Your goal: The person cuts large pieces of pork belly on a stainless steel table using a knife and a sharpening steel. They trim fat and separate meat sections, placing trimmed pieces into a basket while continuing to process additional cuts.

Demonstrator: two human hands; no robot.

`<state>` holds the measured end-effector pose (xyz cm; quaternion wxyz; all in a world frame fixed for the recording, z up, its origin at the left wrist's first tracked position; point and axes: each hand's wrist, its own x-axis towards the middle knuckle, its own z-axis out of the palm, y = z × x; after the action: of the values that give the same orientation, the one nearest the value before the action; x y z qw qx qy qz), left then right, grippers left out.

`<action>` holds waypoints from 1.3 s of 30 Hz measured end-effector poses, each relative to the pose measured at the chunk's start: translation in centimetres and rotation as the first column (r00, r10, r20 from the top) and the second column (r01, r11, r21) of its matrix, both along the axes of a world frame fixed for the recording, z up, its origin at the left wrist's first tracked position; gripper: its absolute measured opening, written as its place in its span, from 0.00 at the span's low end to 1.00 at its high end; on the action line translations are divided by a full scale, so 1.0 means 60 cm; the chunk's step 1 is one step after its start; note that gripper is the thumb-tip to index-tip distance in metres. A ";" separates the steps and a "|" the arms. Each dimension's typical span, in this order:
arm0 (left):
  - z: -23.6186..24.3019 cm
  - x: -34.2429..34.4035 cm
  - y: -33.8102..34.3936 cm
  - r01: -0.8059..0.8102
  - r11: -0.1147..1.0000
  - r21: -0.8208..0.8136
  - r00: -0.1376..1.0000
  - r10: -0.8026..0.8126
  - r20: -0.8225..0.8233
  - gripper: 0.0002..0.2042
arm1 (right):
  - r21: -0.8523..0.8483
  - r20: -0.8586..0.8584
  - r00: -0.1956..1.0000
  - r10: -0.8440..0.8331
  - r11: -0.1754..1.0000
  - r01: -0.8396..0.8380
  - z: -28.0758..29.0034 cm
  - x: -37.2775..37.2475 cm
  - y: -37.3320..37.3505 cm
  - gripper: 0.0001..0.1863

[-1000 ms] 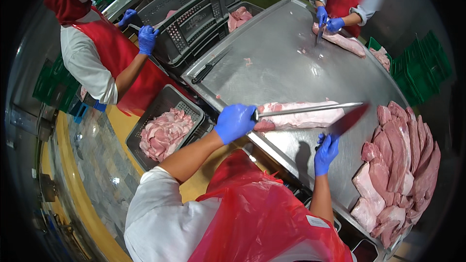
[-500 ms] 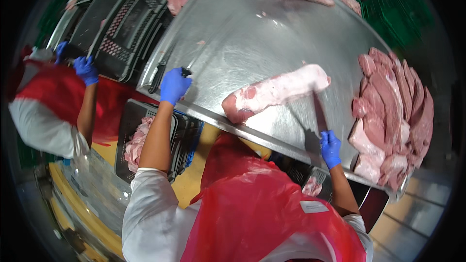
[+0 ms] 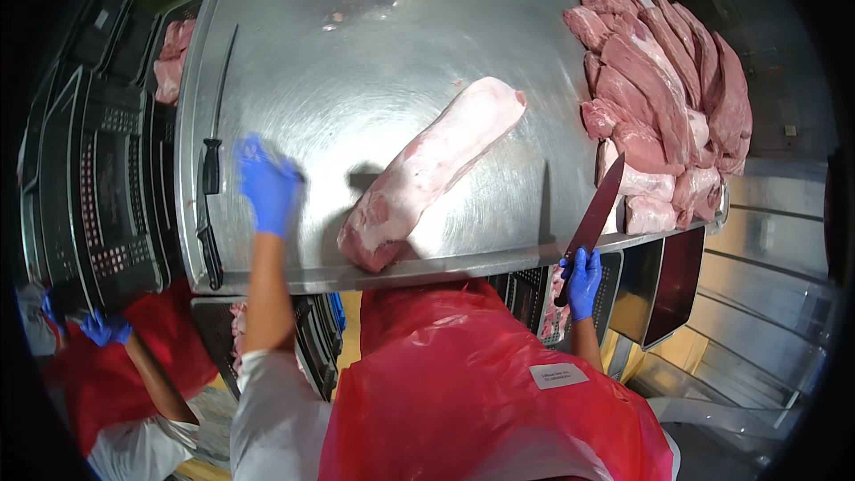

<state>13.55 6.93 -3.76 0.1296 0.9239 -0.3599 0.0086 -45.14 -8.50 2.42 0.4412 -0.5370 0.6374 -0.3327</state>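
A long pale piece of meat, apparently a pork loin (image 3: 432, 169), lies slantwise on the steel table (image 3: 445, 27). My left hand (image 3: 269, 185), in a blue glove and slightly blurred, is over the table left of the loin; its fingers look apart and hold nothing. Beside it lies a sharpening steel (image 3: 212, 160) with a black handle. Nearer the front edge is a second black-handled tool, seemingly a knife (image 3: 209, 254). At the table's front right, my gloved right hand (image 3: 583, 285) grips a knife (image 3: 597, 218), its blade angled up and away toward the meat pile.
Trimmed cuts of meat (image 3: 650, 98) are heaped at the table's right end. Dark crates (image 3: 111, 178) stand left of the table, and a bin (image 3: 672, 289) is below its right front edge. A co-worker's gloved hand (image 3: 107, 328) shows at lower left.
My left hand has let go of the black-handled sharpening steel, which now lies on the table. The knife in my right hand has swung away from the loin. The whole view has turned.
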 end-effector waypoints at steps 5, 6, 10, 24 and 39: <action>0.098 -0.365 -0.072 0.379 0.896 0.232 0.913 -0.320 -0.253 0.45 | 0.102 0.048 0.999 0.018 0.994 -0.023 -0.053 -0.008 -0.072 0.09; 0.086 -0.362 -0.075 0.383 0.899 0.213 0.918 -0.345 -0.196 0.46 | 0.146 0.076 0.996 0.052 0.987 -0.063 -0.041 0.013 -0.098 0.09; 0.037 -0.288 -0.063 0.475 0.846 0.242 0.875 -0.483 -0.029 0.49 | 0.291 0.176 0.969 0.175 0.931 -0.221 -0.088 0.049 -0.198 0.09; 0.055 -0.410 -0.305 0.293 0.951 -0.100 0.935 -0.307 -0.177 0.33 | 0.258 0.427 0.742 0.517 0.717 -0.648 -0.136 0.107 -0.271 0.36; 0.015 -0.464 -0.297 -0.200 0.903 -0.379 0.940 0.067 -0.336 0.22 | 0.260 0.669 0.597 0.443 0.613 -0.746 -0.139 0.183 -0.333 0.39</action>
<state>-14.26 -10.90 -2.85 0.3742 0.8884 -0.2600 -0.0551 -34.15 -28.47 -5.95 0.8162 -0.4678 0.3206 -0.1105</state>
